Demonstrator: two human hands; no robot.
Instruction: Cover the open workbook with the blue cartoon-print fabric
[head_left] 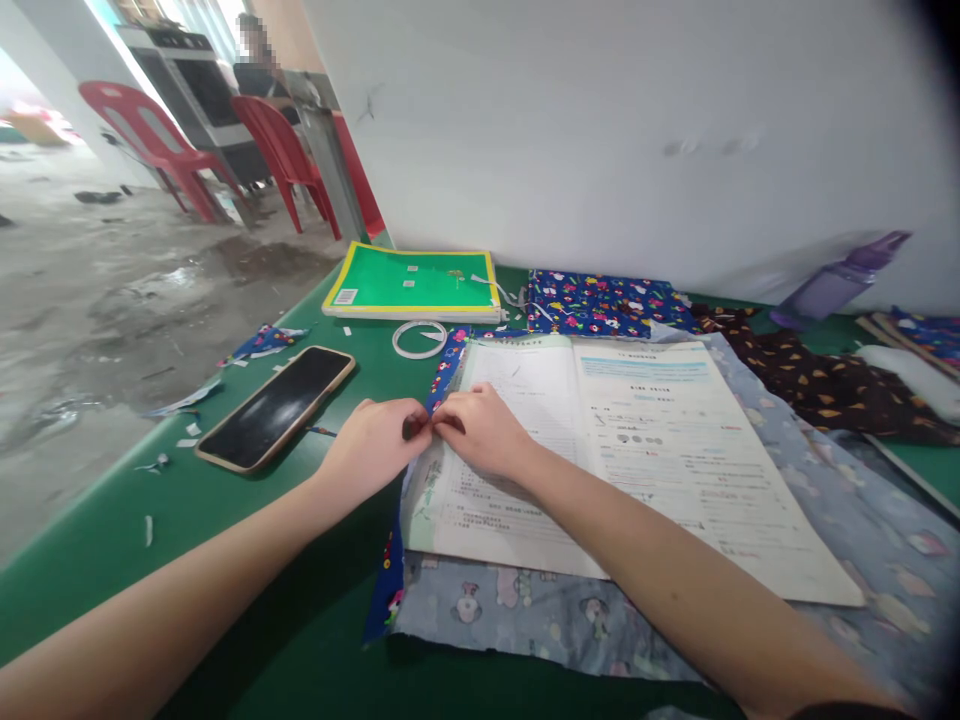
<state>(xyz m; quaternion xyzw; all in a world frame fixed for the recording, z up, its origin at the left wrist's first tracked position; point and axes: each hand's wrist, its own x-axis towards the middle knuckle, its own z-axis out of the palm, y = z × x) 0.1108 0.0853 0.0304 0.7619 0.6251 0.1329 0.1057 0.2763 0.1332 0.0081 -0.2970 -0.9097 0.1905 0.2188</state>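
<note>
My left hand [375,445] and my right hand [480,430] meet at the left edge of an open printed booklet [637,450]. Both are closed in a pinch, fingertips touching, over a narrow blue patterned fabric strip [441,385] that runs along the booklet's left side. What the left fingers grip looks small and dark; I cannot name it. The booklet lies on a pale blue-grey printed cloth [525,610] spread on the green table [225,560].
A dark phone [276,407] lies left of my hands. A white ring [419,339] and a green board with a yellow rim [412,282] sit behind. More blue print fabric [600,300], brown fabric [825,385] and a purple bottle [840,280] are at right. Red chairs [150,140] stand beyond the table's left edge.
</note>
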